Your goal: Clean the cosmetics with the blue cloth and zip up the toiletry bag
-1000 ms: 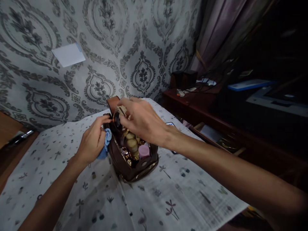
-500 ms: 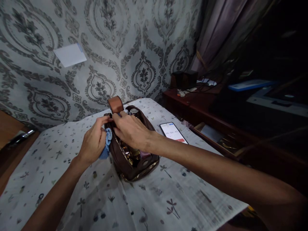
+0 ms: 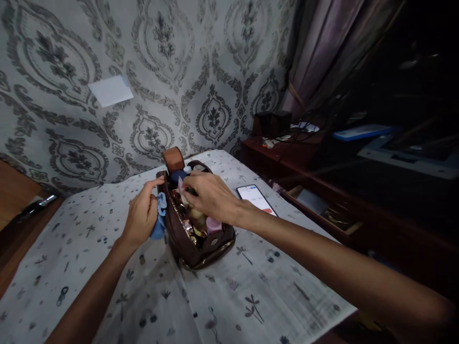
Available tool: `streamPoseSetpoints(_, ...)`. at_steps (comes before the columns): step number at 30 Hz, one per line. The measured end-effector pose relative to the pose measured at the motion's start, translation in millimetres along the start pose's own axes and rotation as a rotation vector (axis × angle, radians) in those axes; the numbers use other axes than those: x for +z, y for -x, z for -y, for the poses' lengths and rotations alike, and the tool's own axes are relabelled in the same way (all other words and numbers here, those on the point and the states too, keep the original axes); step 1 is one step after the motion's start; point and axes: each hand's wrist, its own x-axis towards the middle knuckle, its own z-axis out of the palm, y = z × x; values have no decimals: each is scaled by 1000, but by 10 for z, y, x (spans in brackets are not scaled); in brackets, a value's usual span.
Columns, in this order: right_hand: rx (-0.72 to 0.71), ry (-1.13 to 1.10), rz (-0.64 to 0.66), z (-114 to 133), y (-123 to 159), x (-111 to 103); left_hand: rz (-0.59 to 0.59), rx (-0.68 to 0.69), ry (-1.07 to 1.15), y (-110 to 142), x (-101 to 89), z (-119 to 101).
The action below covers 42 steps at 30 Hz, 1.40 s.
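Note:
A dark brown zip bag (image 3: 201, 256) lies open on the cloth-covered table, filled with small bottles and jars. My left hand (image 3: 141, 215) is at its left side, the index finger on the bag's rim and the other fingers curled round a blue cloth (image 3: 158, 230). Over the bag's opening, my right hand (image 3: 211, 193) has its fingers pinched together at a small pale pink piece (image 3: 180, 183), whose kind I cannot make out. Inside the bag are a pink-lidded jar (image 3: 213, 224), a dark blue round thing (image 3: 178, 176) and a white cap (image 3: 187, 169).
A brown strap loop (image 3: 173, 159) rises behind the bag. To the right lies a phone (image 3: 255, 197) showing a running timer. Beyond the table's right edge is an open drawer (image 3: 353, 227). A patterned wall with a white card (image 3: 111, 91) stands behind.
My right hand has drawn back and to the right from the bag's far left rim, uncovering the blue round thing and the pale pink piece. My left hand stays at the rim with the cloth.

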Motion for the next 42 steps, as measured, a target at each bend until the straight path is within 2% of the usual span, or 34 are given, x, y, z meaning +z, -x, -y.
streamPoseSetpoints(7,-265,221,101,72,-130,86,-15,-24,18,54,13,14)
streamPoseSetpoints(15,-286,321,169,116,-164,183,-9,-14,28,56,29,11)
streamPoseSetpoints(20,-383,239,179,17,-258,65,24,-13,12,53,20,20)
streamPoseSetpoints(24,-404,157,323,-66,-438,-72,36,-14,11,48,10,35)
streamPoseSetpoints(27,-423,162,401,-109,-527,-82,33,-13,16,49,12,49)
streamPoseSetpoints(32,-438,171,424,-123,-517,26,45,-3,33,61,20,75)
streamPoseSetpoints(42,-307,290,420,79,-518,86,30,-19,47,66,43,82)
